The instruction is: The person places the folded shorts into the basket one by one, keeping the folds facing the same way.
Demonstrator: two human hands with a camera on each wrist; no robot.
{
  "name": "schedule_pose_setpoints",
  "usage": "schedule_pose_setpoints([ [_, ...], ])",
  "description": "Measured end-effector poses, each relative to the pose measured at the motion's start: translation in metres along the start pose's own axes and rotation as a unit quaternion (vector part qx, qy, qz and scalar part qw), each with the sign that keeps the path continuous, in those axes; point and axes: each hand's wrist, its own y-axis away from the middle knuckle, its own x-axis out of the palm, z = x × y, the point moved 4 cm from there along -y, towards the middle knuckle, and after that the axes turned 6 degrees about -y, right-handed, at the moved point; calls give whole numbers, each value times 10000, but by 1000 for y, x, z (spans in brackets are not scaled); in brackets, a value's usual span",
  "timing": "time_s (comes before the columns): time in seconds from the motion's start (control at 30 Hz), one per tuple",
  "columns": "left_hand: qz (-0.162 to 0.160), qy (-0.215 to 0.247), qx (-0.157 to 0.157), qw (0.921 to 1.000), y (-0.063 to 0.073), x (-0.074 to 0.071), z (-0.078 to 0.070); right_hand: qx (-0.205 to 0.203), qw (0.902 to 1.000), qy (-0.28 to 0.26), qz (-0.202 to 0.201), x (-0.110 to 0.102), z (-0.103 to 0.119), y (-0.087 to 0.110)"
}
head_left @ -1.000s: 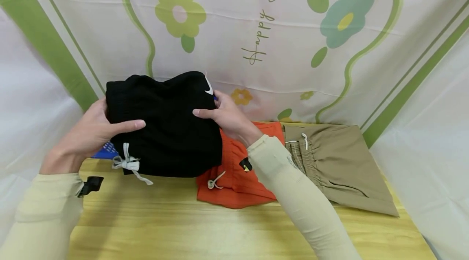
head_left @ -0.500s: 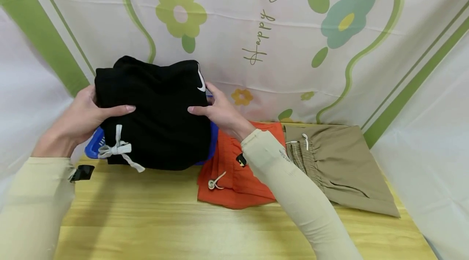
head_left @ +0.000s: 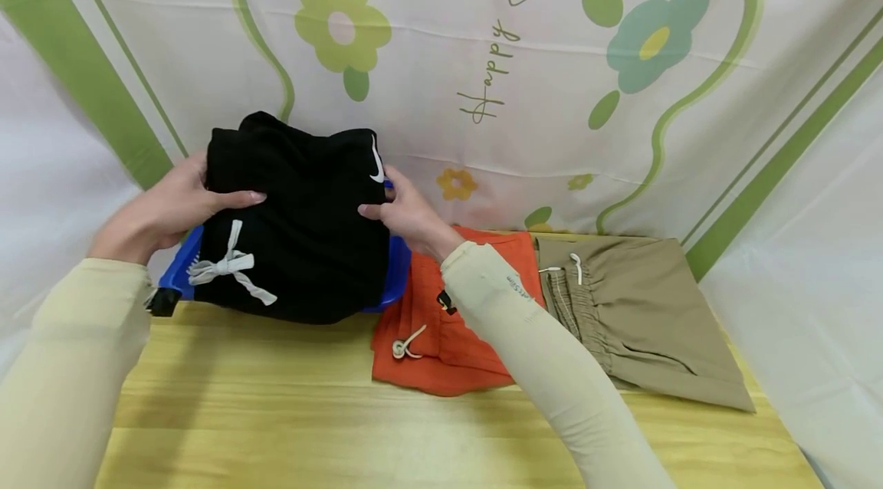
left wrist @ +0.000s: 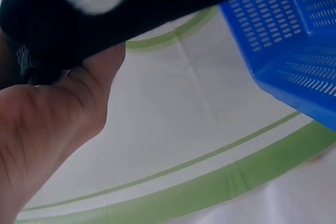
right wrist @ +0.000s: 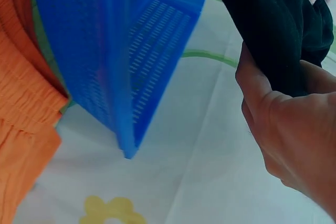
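Folded black shorts [head_left: 303, 228] with a white drawstring bow and a white swoosh are held up between both hands. My left hand [head_left: 165, 205] grips their left side, thumb across the front and fingers behind. At the other side my right hand [head_left: 414, 213] pinches the edge near the swoosh, thumb in front. Below and behind the shorts is a blue perforated plastic basket [head_left: 396, 274], mostly hidden by them in the head view. In the right wrist view the basket [right wrist: 163, 40] stands apart from the shorts, its slotted inside showing.
Orange shorts [head_left: 441, 336] with a cord lie folded on the wooden table [head_left: 414, 443], right of the basket, partly under my right forearm. Beige shorts [head_left: 641, 305] lie folded farther right. A flower-printed white curtain [head_left: 428, 37] hangs behind the table.
Both hands have carried the black shorts back over the blue basket, first leftward, then slightly right again. More of the basket now shows around them. The orange and beige shorts have stayed put.
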Motion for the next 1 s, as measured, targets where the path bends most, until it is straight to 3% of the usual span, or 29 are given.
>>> schedule_pose_setpoints([
  [0.13, 325, -88, -100, 9994, -10, 3, 4, 42, 9998, 163, -91, -3, -11, -7],
  [0.63, 834, 51, -593, 9947, -45, 22, 26, 322, 9925, 880, -781, -10, -46, -31],
  [0.8, 822, -41, -697, 9942, -52, 26, 35, 323, 9834, 1426, -1073, -9, -54, -37],
  [1.0, 890, 30, -1046, 9905, -59, 31, 48, 385, 9635, 2348, -1227, -8, -61, -40],
])
